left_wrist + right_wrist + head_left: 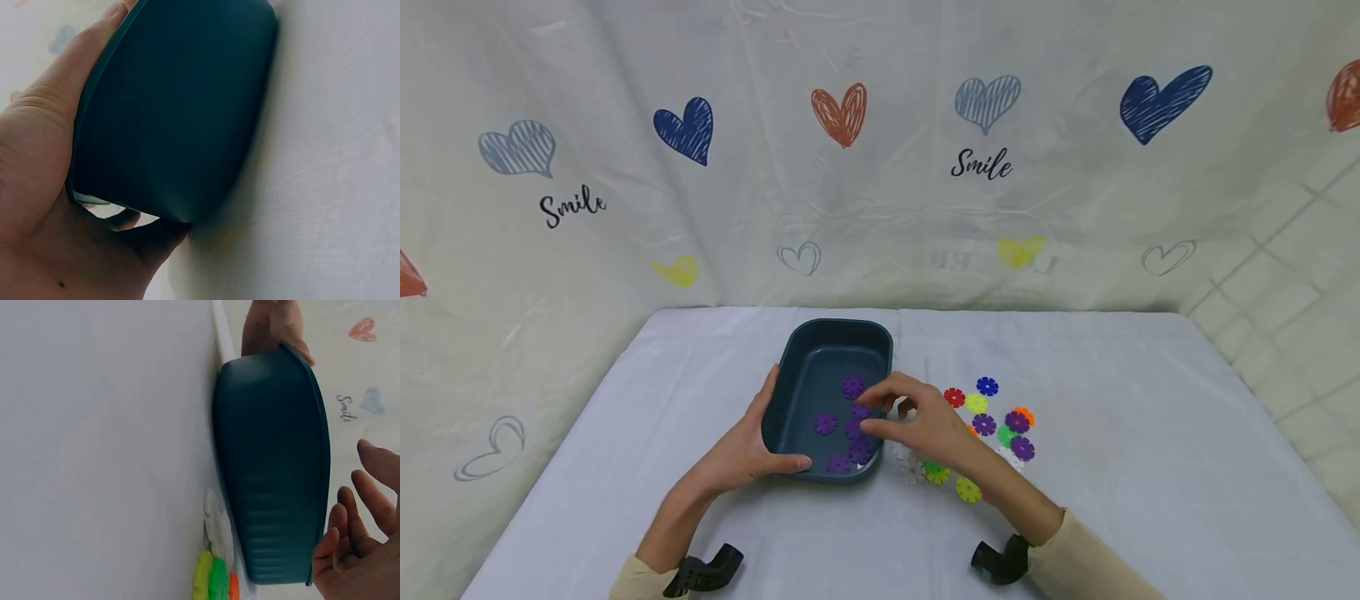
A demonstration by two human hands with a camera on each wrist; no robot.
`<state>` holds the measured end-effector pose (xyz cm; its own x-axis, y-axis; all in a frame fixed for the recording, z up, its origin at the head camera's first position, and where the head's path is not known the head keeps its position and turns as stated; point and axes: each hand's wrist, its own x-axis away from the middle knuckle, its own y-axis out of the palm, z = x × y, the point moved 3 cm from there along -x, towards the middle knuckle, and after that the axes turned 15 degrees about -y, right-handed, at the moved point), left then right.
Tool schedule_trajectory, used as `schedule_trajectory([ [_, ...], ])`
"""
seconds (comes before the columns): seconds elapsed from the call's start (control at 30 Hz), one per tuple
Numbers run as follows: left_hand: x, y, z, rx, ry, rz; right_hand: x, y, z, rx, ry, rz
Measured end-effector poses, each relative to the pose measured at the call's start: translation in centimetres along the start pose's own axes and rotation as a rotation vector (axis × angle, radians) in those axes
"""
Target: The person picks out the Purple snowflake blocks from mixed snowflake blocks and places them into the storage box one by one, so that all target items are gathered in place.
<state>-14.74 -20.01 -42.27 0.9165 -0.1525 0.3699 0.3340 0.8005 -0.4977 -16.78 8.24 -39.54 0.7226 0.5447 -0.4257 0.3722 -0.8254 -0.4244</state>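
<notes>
A: We see a dark blue-green tray (820,375) on a white-covered worktop (1150,417), its short side towards us. Where are the hands?

B: The left hand (747,446) is at the tray's left side. Its grip is closed around the wall – thumb over the near rim, fingers along the outside. The right hand (931,425) hangs over the right rim. There the grip is spread: we see thumb and forefinger apart with nothing between them, the other fingers bent.

A: And in the tray?

B: Several purple flower-shaped discs (825,423), most along the right side below the right hand, one nearer the middle.

A: We also have a loose scatter on the worktop, right of the tray.

B: Yes – a blue disc (987,386) at the far edge, a red disc (954,397) beside a yellow one, then three loose purple discs (1022,448) among orange, green and white ones. The right forearm hides some of them.

A: Behind, we find a pale sheet (895,200) printed with hearts and the word "Smile".
</notes>
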Motion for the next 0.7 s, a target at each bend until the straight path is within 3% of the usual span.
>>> schedule_trajectory([
  [0.4, 0.0, 0.1, 0.5, -0.012, 0.021, 0.007, 1.4, -2.8, 0.4, 0.016, 0.028, 0.037],
  [0.7, -0.3, 0.0, -0.3, -0.009, 0.01, 0.019, 2.2, -3.3, 0.9, 0.032, 0.064, 0.034],
])
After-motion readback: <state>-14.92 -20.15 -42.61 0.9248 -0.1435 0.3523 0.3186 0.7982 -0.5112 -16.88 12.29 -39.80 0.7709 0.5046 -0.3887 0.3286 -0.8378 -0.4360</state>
